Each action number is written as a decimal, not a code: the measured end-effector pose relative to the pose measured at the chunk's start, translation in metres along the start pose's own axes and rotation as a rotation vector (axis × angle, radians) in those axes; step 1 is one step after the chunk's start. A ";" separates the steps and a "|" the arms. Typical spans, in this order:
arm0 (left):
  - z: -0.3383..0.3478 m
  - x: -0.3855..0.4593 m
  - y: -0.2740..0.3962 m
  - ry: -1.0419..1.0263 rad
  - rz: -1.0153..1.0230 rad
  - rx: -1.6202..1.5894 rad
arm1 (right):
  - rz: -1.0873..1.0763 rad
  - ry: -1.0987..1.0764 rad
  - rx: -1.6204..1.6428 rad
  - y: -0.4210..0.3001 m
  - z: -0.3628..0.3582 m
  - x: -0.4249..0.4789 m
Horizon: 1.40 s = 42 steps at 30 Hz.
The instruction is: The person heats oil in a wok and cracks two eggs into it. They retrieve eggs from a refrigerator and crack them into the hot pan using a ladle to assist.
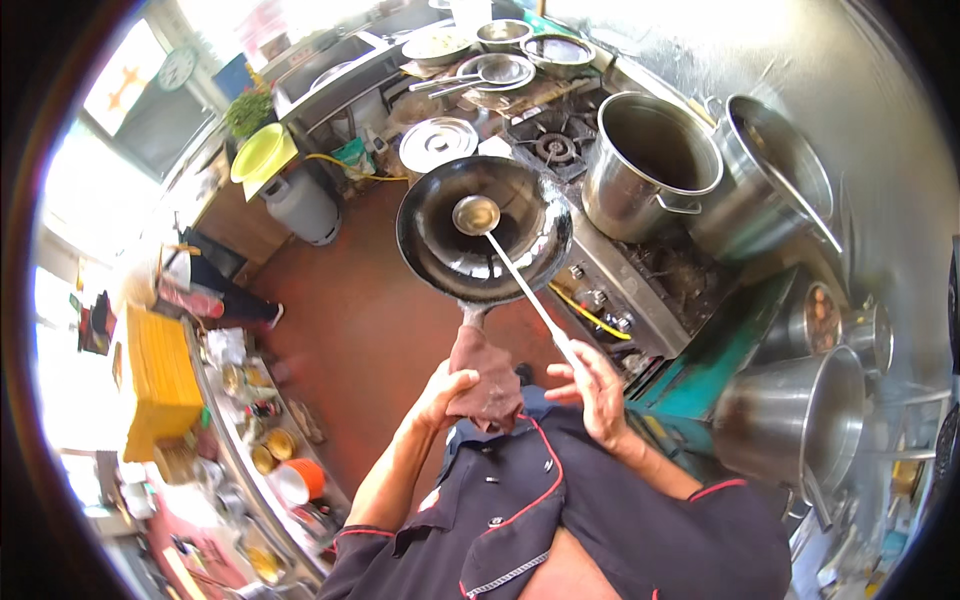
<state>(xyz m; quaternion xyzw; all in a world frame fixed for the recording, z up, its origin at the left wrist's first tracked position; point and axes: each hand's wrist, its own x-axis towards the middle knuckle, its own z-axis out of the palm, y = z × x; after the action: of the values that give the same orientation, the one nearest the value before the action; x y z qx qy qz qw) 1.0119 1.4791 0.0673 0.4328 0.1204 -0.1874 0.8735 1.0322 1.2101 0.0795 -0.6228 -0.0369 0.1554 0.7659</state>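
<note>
My left hand (448, 390) grips the handle of a black wok (427, 240) through a folded brown cloth (487, 375). The wok hangs over the floor in front of me, beside the stove, and its inner surface looks shiny. In my right hand (596, 390) is the pale handle of a long ladle (517, 274), with some fingers spread away from it. The ladle's bowl (476, 216) lies over the middle of the wok; whether it touches the metal I cannot tell.
Right of the wok runs a gas stove (622, 292) with a bare burner (556, 148) and a tall steel stockpot (652, 157). A lidded pot (439, 144) stands just beyond the wok. At left are a gas cylinder (304, 210) and, farther back, a person's leg (255, 306).
</note>
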 end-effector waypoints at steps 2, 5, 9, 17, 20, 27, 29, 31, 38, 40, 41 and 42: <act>-0.026 0.038 0.025 0.026 -0.080 -0.011 | -0.009 0.024 0.002 0.005 0.003 0.050; -0.044 0.105 0.072 -0.033 -0.137 -0.018 | 0.093 0.092 -0.080 -0.004 0.008 0.114; -0.069 0.191 0.133 -0.110 -0.190 0.054 | 0.168 0.141 -0.089 0.010 0.013 0.195; -0.150 0.387 0.212 -0.344 -0.428 0.091 | 0.389 0.415 -0.104 0.034 0.044 0.351; -0.161 0.443 0.236 -0.426 -0.483 0.124 | 0.410 0.477 -0.081 0.027 0.060 0.399; -0.182 0.541 0.239 -0.539 -0.577 0.175 | 0.503 0.623 -0.063 0.046 0.068 0.468; -0.178 0.557 0.241 -0.538 -0.582 0.163 | 0.539 0.649 -0.084 0.056 0.066 0.478; -0.187 0.578 0.236 -0.584 -0.621 0.170 | 0.570 0.664 -0.072 0.063 0.062 0.488; -0.207 0.584 0.214 -0.585 -0.359 0.618 | 0.615 0.623 -0.078 0.088 0.049 0.500; -0.197 0.563 0.233 -0.499 -0.294 0.629 | 0.619 0.592 -0.080 0.086 0.049 0.501; -0.193 0.551 0.240 -0.446 -0.259 0.632 | 0.647 0.579 -0.078 0.084 0.047 0.504; -0.198 0.546 0.236 -0.401 -0.161 0.744 | 0.654 0.565 -0.062 0.082 0.046 0.503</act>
<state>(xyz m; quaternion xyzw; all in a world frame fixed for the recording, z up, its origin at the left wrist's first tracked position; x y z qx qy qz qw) 1.5957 1.6465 -0.0865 0.6627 -0.0942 -0.3658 0.6466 1.4819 1.4104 -0.0589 -0.6426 0.3691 0.2122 0.6370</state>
